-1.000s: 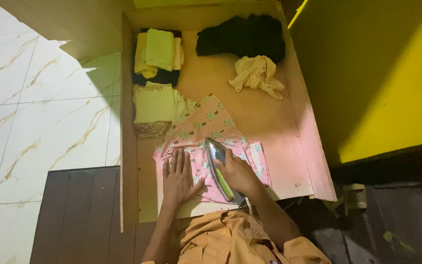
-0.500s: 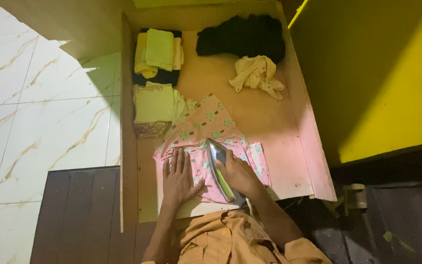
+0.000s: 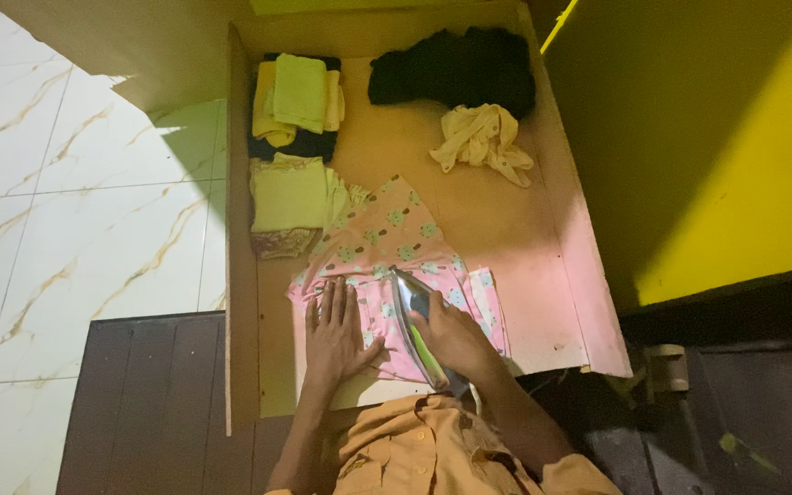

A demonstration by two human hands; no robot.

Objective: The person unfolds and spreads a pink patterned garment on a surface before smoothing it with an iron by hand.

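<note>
At the far left of the frame, a white marble-patterned tile floor (image 3: 66,229) is showing, with a dark brown slatted panel (image 3: 139,403) lying below it. Moving right, a pale wooden table with raised side boards (image 3: 506,229) is carrying everything else. Along its left edge, a stack of folded yellow-green cloths (image 3: 297,96) is sitting at the top, and a second folded yellow-green garment (image 3: 288,194) is lying just below it.

In the lower middle of the frame, the left hand (image 3: 334,332) is lying flat with fingers spread wide, pressing down on a pink cotton garment printed with small green motifs (image 3: 382,234). Just to the right, the right hand (image 3: 453,332) is wrapping closed around the handle of a silver clothes iron with a green grip (image 3: 414,323), whose soleplate is resting on the lower part of the pink garment. The step in hand looks like pressing this lower section flat; the next stroke would likely call for keeping the fabric taut under the flat hand and well apart from the hot plate.

Farther right, toward the top, a black bundled cloth (image 3: 456,69) is sitting above a crumpled cream garment (image 3: 483,142). A yellow painted wall (image 3: 735,137) is filling the right side.
</note>
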